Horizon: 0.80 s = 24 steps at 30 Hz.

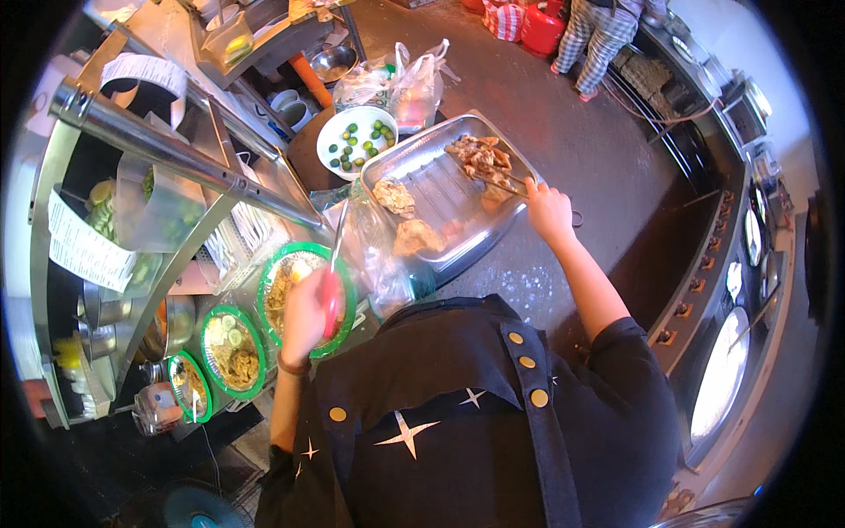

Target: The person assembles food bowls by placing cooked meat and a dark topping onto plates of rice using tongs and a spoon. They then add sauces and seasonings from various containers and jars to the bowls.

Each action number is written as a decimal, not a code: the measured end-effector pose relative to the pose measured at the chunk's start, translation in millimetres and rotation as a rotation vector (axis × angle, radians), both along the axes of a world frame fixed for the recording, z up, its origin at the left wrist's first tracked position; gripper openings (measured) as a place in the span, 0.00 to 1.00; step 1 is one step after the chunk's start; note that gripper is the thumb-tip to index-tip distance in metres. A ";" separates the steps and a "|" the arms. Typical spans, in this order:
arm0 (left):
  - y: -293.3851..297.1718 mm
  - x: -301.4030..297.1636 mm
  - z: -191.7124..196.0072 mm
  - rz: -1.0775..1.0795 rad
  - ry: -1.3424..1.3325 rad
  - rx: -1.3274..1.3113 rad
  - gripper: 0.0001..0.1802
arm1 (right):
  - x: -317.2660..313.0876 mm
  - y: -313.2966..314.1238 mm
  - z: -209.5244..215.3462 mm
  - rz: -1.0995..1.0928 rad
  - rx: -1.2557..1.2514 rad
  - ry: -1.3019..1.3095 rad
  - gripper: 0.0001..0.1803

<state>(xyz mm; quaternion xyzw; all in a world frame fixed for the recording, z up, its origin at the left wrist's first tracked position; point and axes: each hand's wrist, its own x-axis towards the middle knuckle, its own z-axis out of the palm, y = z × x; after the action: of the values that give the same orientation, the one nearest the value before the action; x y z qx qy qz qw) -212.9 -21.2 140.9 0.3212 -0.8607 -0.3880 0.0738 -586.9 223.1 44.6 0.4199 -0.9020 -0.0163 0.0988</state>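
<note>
My right fingers [533, 191] are gripping a metal utensil [503, 184] at meat [478, 157] in the tray [431, 180], presumably keeping my skin clean. My left fingers [315, 296] are holding a red-handled tool [332, 304] over a green-rimmed plate [351, 286].

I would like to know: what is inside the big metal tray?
The metal tray holds a heap of browned food at its far end and several paler pieces. A metal utensil in the right hand reaches in. What lies under the heap is covered.
</note>
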 end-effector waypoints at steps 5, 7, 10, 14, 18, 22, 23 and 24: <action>-21.0 -103.1 26.8 -0.212 0.156 -0.528 0.21 | 19.7 7.9 15.3 -0.205 -0.022 -0.294 0.32; -36.7 -148.0 16.6 -0.305 0.110 -0.664 0.21 | 22.8 8.7 11.7 -0.173 -0.175 -0.550 0.32; -52.3 -210.2 -17.5 -0.548 -0.022 -0.871 0.20 | 27.9 2.3 -4.6 -0.294 -0.461 -1.189 0.35; -20.3 -257.3 -63.9 -0.409 -0.481 -0.915 0.17 | 63.7 -34.2 -1.2 -0.451 -0.645 -1.466 0.42; 32.2 -272.0 -106.3 -0.087 -0.622 -0.638 0.29 | 74.3 -53.8 -18.3 -0.352 -0.683 -1.349 0.46; 80.9 -291.1 -90.8 -0.197 -0.699 -0.449 0.31 | 43.6 -45.6 -45.4 -0.217 -0.473 -1.124 0.41; 87.5 -283.7 -68.2 -0.446 -0.629 -0.553 0.30 | 49.1 -41.0 -19.4 -0.296 -0.482 -1.117 0.37; 92.7 -281.2 -76.4 -0.265 -0.395 -0.470 0.29 | 58.7 -44.0 12.5 -0.342 -0.482 -1.113 0.33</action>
<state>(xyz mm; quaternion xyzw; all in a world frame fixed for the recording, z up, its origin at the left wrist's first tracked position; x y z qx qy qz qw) -494.1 71.5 64.5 0.2499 -0.9585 -0.1153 -0.0737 -528.2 179.0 57.1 0.1814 -0.8509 0.3931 -0.2975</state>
